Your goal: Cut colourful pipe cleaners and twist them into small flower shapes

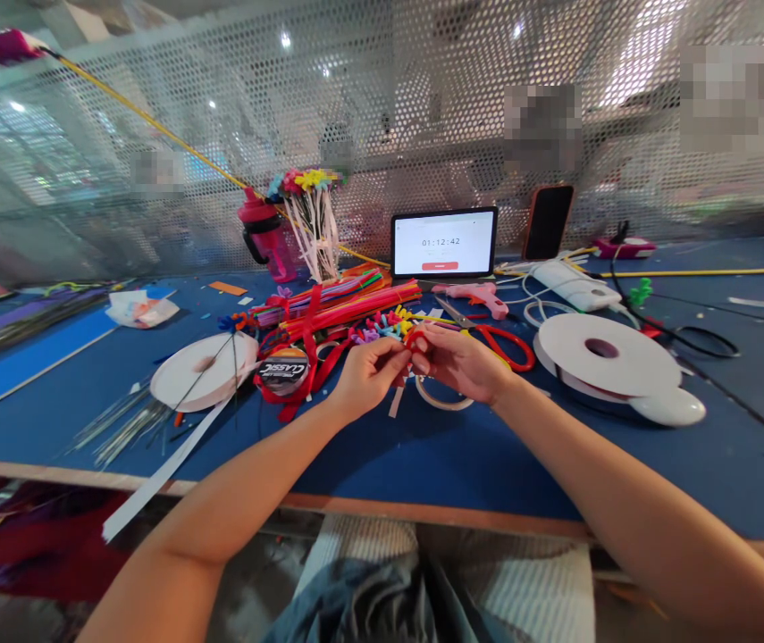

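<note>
The fingers (423,350) of the left hand (368,377) and right hand (460,362) hide most of a small red twisted piece (414,338) at the grip. Beyond the grip, small print on a black-framed tablet (444,243) is too small to read, and pixelated patches blur parts of a perforated grey metal screen (422,116).

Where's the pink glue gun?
The pink glue gun lies on the blue table, in the head view, just beyond the red-handled scissors, in front of the tablet.

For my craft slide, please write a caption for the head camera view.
Left hand and right hand hold a red pipe cleaner over a blue table.
</note>
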Tool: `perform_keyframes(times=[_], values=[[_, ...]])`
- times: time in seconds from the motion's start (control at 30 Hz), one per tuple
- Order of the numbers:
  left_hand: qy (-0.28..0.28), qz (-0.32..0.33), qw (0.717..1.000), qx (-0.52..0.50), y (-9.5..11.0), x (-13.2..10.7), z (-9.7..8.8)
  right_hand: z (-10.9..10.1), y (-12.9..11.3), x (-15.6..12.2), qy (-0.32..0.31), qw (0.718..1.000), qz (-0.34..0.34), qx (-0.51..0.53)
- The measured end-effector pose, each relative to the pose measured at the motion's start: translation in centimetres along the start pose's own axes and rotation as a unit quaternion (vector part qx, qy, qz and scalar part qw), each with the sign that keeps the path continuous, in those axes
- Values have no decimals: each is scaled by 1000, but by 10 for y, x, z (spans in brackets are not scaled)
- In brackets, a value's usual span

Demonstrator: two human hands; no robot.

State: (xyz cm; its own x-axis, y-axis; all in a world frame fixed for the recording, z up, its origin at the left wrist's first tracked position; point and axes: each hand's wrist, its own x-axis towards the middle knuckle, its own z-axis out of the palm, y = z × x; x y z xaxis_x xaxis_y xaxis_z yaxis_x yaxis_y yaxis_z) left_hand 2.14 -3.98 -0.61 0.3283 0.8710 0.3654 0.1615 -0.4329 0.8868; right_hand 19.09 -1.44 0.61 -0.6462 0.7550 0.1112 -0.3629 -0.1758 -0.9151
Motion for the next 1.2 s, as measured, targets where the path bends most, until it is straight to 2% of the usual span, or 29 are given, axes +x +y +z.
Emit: perform_keyframes(times=[0.4, 0.6, 0.9, 1.2], values=[[-4, 21, 999, 45, 2, -3, 3, 3, 0, -2, -21, 1000, -3, -18], [68, 74, 990, 99, 2, -1, 0, 2, -2, -2, -16, 999, 21, -22], [57, 78, 989, 111, 4, -4, 1, 5, -2, -4, -35, 998, 46, -37], [60, 105, 983, 142, 6, -4, 3, 3, 2, -2, -12, 997, 60, -37]])
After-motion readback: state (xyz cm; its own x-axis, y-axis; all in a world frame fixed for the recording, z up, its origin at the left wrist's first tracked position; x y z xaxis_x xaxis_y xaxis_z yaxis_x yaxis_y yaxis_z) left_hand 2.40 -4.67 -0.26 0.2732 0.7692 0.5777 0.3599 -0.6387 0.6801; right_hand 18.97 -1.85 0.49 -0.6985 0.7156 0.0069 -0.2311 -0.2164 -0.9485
